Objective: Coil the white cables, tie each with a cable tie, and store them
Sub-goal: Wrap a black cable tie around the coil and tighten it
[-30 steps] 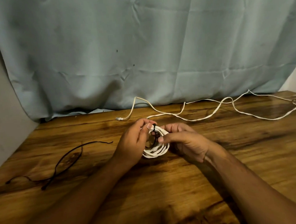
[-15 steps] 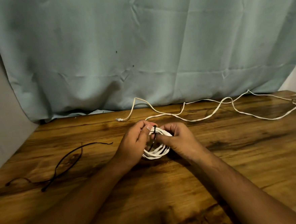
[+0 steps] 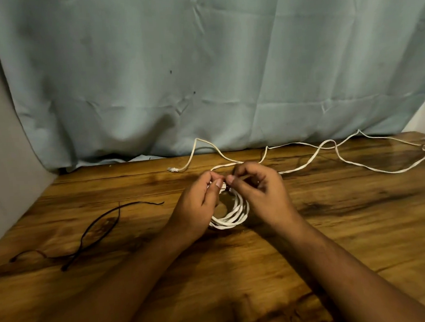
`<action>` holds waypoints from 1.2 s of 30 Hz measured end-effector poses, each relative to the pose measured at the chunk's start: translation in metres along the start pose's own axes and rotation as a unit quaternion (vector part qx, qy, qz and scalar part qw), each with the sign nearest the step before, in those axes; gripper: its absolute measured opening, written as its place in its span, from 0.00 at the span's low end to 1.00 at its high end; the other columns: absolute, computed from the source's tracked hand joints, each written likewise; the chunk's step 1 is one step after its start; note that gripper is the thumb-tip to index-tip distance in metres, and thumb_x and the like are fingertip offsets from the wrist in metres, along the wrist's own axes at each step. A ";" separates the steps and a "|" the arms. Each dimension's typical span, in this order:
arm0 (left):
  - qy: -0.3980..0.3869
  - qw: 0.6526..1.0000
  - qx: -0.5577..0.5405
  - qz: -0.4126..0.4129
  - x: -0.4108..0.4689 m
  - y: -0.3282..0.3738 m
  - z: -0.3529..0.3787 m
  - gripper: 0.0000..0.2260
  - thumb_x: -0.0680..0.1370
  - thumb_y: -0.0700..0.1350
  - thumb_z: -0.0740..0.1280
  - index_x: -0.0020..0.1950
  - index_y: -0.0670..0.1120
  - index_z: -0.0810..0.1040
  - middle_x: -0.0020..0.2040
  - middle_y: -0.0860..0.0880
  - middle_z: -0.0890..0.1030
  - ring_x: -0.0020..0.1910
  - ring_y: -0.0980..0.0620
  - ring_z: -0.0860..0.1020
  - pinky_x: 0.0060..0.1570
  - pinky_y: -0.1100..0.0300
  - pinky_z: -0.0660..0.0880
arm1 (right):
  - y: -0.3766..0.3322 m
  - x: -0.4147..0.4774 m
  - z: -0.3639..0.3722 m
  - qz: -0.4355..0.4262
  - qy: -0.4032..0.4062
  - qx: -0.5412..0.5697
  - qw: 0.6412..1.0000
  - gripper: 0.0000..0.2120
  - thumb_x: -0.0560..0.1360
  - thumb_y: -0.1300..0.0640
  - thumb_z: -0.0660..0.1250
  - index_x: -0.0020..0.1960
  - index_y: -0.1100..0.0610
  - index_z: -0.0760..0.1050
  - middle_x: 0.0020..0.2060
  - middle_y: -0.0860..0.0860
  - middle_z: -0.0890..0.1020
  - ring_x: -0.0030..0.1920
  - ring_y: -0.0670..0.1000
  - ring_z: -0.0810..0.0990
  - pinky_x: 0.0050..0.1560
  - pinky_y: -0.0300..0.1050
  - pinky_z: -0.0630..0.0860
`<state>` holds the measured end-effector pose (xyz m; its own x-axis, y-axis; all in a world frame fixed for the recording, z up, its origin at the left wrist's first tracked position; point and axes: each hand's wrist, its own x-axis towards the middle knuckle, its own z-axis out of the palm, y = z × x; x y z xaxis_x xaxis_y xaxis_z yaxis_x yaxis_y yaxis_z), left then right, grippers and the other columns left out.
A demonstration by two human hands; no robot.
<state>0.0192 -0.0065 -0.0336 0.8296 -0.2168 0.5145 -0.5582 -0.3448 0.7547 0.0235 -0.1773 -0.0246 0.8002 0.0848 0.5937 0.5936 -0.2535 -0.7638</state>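
Note:
A coiled white cable [image 3: 235, 215] lies on the wooden table [image 3: 362, 225] between my two hands. My left hand [image 3: 197, 207] holds the coil's far left edge, thumb and fingers curled at its top. My right hand [image 3: 261, 192] pinches a thin black cable tie [image 3: 229, 189] at the top of the coil, fingertips meeting my left thumb. Most of the tie is hidden by my fingers. A second white cable [image 3: 331, 150] lies loose and uncoiled along the back of the table.
Loose black cable ties [image 3: 95, 227] lie on the table at the left. A pale blue curtain [image 3: 200, 73] hangs behind the table's back edge. A grey wall [image 3: 1, 175] borders the left side.
My right hand has lifted off the coil's right side and turned, its fingertips now pinching at the top of the coil. The left hand has barely moved.

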 end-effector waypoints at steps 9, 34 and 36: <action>-0.021 0.993 0.099 0.066 -0.007 0.001 0.002 0.07 0.86 0.47 0.59 0.63 0.53 0.73 0.30 0.58 0.74 0.27 0.58 0.70 0.29 0.60 0.61 | -0.010 -0.001 -0.003 0.271 -0.039 0.256 0.927 0.08 0.80 0.62 0.68 0.42 0.60 0.79 0.38 0.58 0.81 0.31 0.50 0.78 0.30 0.41 0.79; -0.088 0.992 0.050 0.075 -0.008 0.014 0.002 0.08 0.86 0.40 0.60 0.62 0.42 0.77 0.31 0.68 0.76 0.29 0.67 0.73 0.31 0.74 0.65 | 0.002 0.004 -0.011 0.351 -0.042 0.278 0.893 0.05 0.78 0.64 0.69 0.44 0.64 0.79 0.31 0.54 0.82 0.23 0.48 0.76 0.20 0.38 0.75; -0.089 0.992 0.052 0.074 -0.009 0.013 0.000 0.08 0.85 0.40 0.61 0.61 0.42 0.78 0.35 0.70 0.78 0.34 0.70 0.76 0.35 0.74 0.68 | 0.004 0.005 -0.011 0.361 -0.042 0.282 0.888 0.06 0.79 0.64 0.67 0.45 0.64 0.79 0.33 0.55 0.82 0.25 0.49 0.77 0.21 0.38 0.75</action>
<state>0.0047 -0.0091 -0.0289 0.7336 -0.4261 0.5295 -0.6768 -0.3876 0.6258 0.0285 -0.1884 -0.0217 0.9791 0.1735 -0.1060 -0.1479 0.2499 -0.9569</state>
